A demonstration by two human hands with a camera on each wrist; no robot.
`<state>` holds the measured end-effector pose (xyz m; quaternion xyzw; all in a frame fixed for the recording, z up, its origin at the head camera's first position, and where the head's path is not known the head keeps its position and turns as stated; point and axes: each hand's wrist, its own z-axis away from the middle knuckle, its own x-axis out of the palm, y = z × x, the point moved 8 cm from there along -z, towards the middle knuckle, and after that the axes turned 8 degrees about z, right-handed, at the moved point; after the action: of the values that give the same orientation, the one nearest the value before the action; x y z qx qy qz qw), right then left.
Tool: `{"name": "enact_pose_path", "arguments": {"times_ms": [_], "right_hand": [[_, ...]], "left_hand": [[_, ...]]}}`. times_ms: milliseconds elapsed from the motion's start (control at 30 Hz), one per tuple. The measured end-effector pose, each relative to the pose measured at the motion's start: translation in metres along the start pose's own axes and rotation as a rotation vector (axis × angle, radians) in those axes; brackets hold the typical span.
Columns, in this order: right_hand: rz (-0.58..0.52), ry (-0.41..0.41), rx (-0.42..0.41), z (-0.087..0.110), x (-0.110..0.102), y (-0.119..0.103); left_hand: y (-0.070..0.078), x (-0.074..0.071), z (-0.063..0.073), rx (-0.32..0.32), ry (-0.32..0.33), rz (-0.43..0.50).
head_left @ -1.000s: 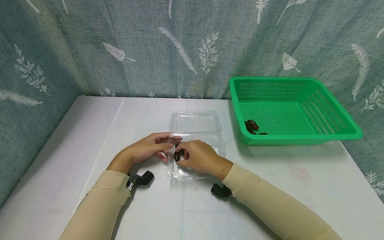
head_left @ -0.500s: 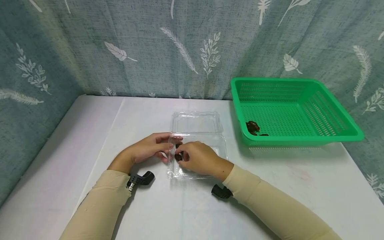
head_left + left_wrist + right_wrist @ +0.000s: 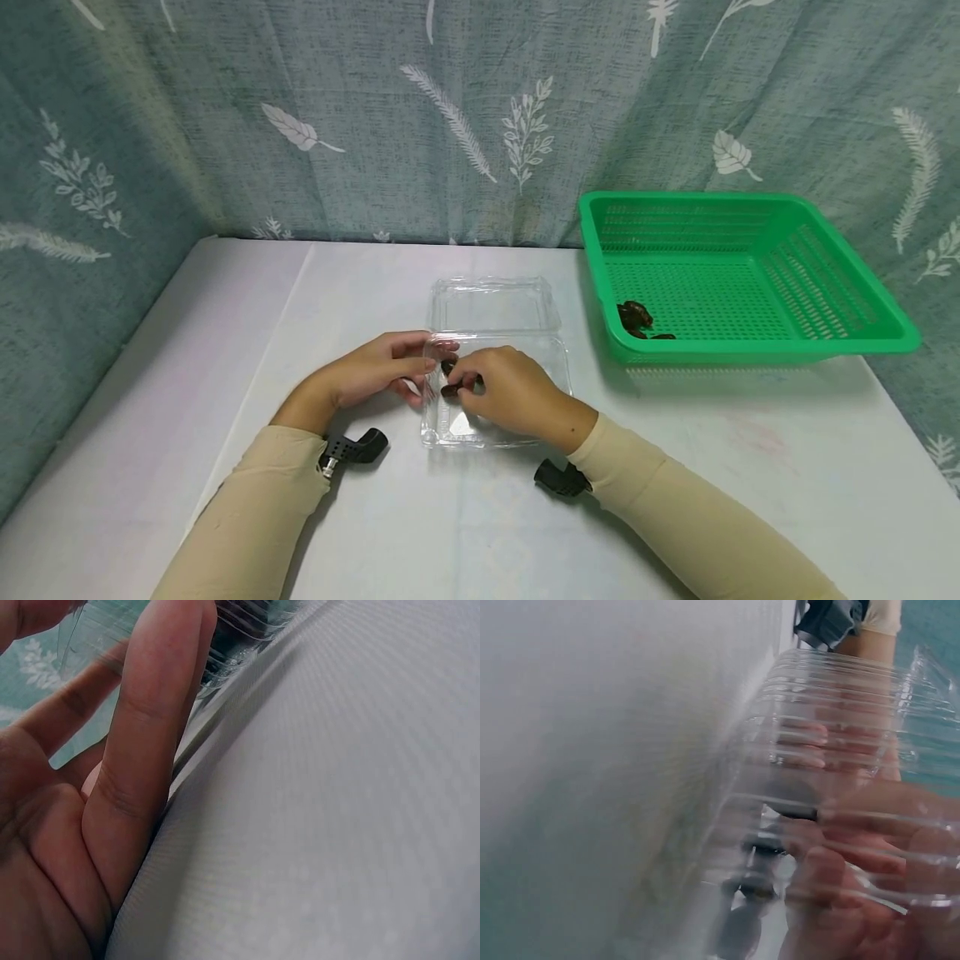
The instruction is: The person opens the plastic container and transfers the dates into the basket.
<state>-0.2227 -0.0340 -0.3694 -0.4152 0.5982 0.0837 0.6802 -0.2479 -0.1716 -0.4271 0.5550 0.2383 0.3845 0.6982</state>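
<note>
A clear plastic clamshell box (image 3: 491,437) lies open in the middle of the table, its lid (image 3: 495,304) folded back to the far side. My right hand (image 3: 513,392) reaches into the base, thumb and index finger pinching a dark brown, glossy date (image 3: 452,390) close over the floor. Another date (image 3: 448,367) lies by the left wall; several dark shapes (image 3: 739,930) show blurred through the ribbed plastic in the right wrist view. At the box's left side, my left hand (image 3: 378,367) touches the wall, thumb at the rim and fairly straight fingers (image 3: 142,742) along the outside.
A green slotted basket (image 3: 750,346) stands at the back right, with several dates (image 3: 636,317) in its near-left corner. A patterned grey-green curtain (image 3: 360,125) hangs along the table's back and left side. White cloth (image 3: 465,533) covers the table.
My right hand has shifted slightly to the right with the pinched date, which has turned to lie more sideways. The date behind it shows more fully. My left hand has stayed at the box wall.
</note>
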Motion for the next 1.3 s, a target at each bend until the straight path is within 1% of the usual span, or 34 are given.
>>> {"name": "enact_pose_path", "arguments": {"times_ms": [133, 333, 600, 767, 867, 1100, 1300], "right_hand": [[0.013, -0.01, -0.006, 0.0, 0.002, 0.0], [0.014, -0.047, 0.002, -0.001, 0.008, 0.001], [0.08, -0.095, 0.016, -0.004, 0.014, -0.001], [0.114, -0.072, 0.039, -0.005, 0.013, -0.002], [0.118, -0.049, 0.038, -0.005, 0.012, -0.002], [0.082, -0.013, -0.001, -0.005, 0.01, -0.001], [0.008, -0.038, -0.018, -0.005, 0.011, 0.001]], "left_hand": [[0.001, 0.001, 0.0, 0.003, -0.001, -0.003], [0.002, 0.002, 0.0, 0.003, 0.003, -0.005], [0.002, 0.002, -0.001, 0.004, 0.005, -0.015], [0.001, 0.001, 0.0, 0.0, 0.006, -0.016], [0.002, 0.002, 0.0, -0.005, 0.009, -0.011], [0.003, 0.002, 0.0, 0.0, 0.01, -0.024], [0.001, 0.002, -0.001, -0.008, 0.018, -0.036]]}}
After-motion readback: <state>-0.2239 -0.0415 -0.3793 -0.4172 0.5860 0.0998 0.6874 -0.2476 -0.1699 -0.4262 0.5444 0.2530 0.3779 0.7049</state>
